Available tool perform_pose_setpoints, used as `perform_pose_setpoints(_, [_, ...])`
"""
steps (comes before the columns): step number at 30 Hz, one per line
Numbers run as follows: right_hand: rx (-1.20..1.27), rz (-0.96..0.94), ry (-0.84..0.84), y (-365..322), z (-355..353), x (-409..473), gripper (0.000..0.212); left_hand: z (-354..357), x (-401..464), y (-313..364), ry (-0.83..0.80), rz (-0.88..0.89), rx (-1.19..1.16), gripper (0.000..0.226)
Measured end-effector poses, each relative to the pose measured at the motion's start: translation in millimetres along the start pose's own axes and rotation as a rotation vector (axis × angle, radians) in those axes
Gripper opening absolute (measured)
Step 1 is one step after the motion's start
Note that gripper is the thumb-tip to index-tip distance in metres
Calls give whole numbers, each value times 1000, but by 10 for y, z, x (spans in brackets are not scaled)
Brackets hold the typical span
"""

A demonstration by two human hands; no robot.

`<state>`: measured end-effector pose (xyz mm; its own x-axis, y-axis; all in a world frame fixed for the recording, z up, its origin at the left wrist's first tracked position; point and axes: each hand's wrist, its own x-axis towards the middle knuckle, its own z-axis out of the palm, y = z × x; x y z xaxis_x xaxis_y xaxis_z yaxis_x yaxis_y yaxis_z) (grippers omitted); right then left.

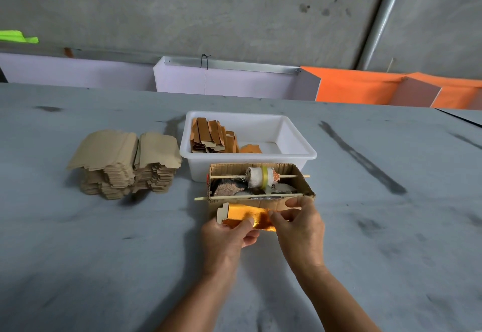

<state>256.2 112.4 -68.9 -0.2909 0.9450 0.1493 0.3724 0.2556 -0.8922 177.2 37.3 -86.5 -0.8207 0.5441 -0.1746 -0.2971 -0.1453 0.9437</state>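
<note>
Both hands pinch a glossy gold-foil carton blank (246,218) just near of the cardboard box (260,201) — left hand (229,237) under its left end, right hand (300,224) at the right; the slick foil could slip or crease if squeezed unevenly — thin, flat-folded card, tabbed edge.

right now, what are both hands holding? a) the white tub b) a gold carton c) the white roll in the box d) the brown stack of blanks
b: the left hand and the right hand both pinch the gold carton, just in front of the cardboard box.
</note>
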Motion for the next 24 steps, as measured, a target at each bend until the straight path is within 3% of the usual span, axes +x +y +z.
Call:
perform_pose_setpoints(11, [33, -47, 124, 110, 122, 10, 28, -9, -11, -15, 19, -17, -70, 9])
perform_pose_setpoints(24, [161, -77, 53, 99, -6, -95, 29, -31, -42, -21, 12, -36, -82, 4])
